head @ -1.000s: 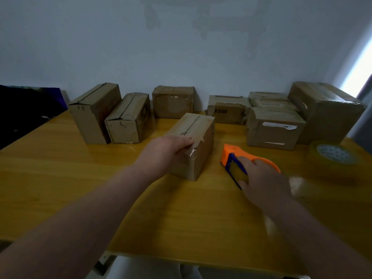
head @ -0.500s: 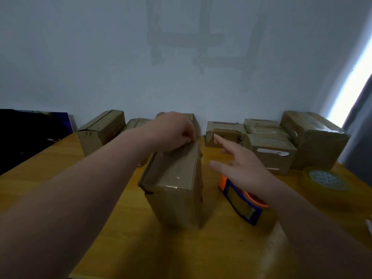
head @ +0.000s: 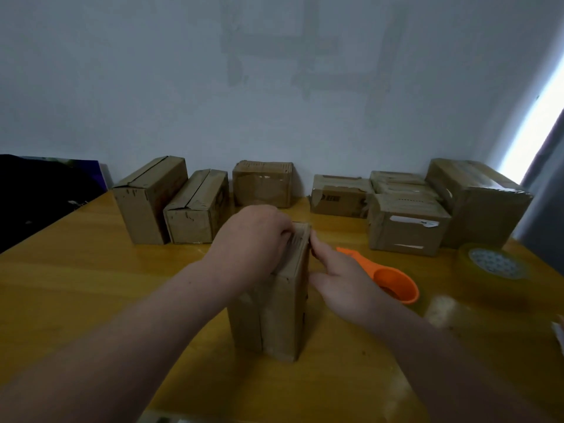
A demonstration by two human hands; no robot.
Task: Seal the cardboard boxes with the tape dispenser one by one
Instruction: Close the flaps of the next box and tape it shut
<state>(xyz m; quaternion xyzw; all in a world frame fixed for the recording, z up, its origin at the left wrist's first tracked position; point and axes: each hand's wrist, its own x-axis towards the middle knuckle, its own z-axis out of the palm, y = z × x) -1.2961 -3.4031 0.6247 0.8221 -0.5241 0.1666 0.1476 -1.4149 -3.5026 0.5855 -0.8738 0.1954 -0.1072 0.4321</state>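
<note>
Left hand (head: 253, 239) is clamped over the top end of the cardboard box (head: 274, 306), fingers curled down over its upper edge in a firm hold. Right hand (head: 341, 279) lies spread beside it, fingers straight, the forefinger tip touching the box's right face just under the top; it holds nothing. The box stands at the centre of the tabletop (head: 91, 294), and the left hand and forearm cover its upper left portion. Just beside the box at 3 o'clock lies the orange tape dispenser (head: 390, 282), untouched; the right hand hides its near-left part. Further out at 3 o'clock sits a clear tape roll (head: 491, 264), flat on the tabletop. Along the wall, the left pair of boxes (head: 146, 203) stands at 10 o'clock, the middle box (head: 262, 186) at 12 o'clock, and the right cluster of boxes (head: 406, 224) at 2 o'clock. A dark object (head: 39, 190) occupies the far 9 o'clock edge. The held box stands on end, long axis vertical, a seam running up its near face. The dispenser's long axis runs 10 to 4 o'clock, round end nearer.
</note>
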